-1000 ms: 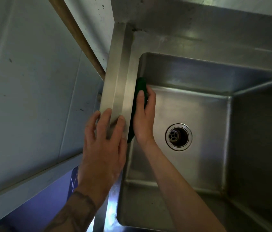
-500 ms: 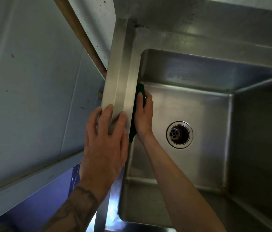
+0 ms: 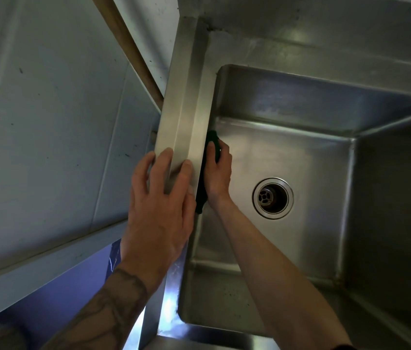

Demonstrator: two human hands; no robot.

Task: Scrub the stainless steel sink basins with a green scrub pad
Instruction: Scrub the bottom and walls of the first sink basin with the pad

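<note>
Right hand (image 3: 219,173): laid flat inside the basin (image 3: 300,97), fingers together and largely straight, pressing the green scrub pad (image 3: 212,140) against the basin's left wall just under the rim (image 3: 186,109). The pad is trapped between palm and steel. Only its far tip and a near corner below the wrist show; the rest is hidden by the hand.

Left hand (image 3: 159,205): fingers spread and relaxed, resting on top of the rim directly beside the working hand, holding nothing. It appears to serve as a brace.

Assessment of the step in hand: the left wall is being scrubbed. Good practice would be even pressure through the whole palm and overlapping strokes along the length of the wall. Strokes should run right up under the lip of the rim and down into the rounded seam where wall meets floor. The pad should stay flat, not folded, so that its full face bears on the steel.

Basin contents: the pad, the hand and the forearm only. The drain (image 3: 272,198) sits open in the floor, to the right of the hand, with its strainer visible. Dark specks lie on the near wall (image 3: 227,291). No standing water is evident; whether the steel is wet cannot be told.
</note>
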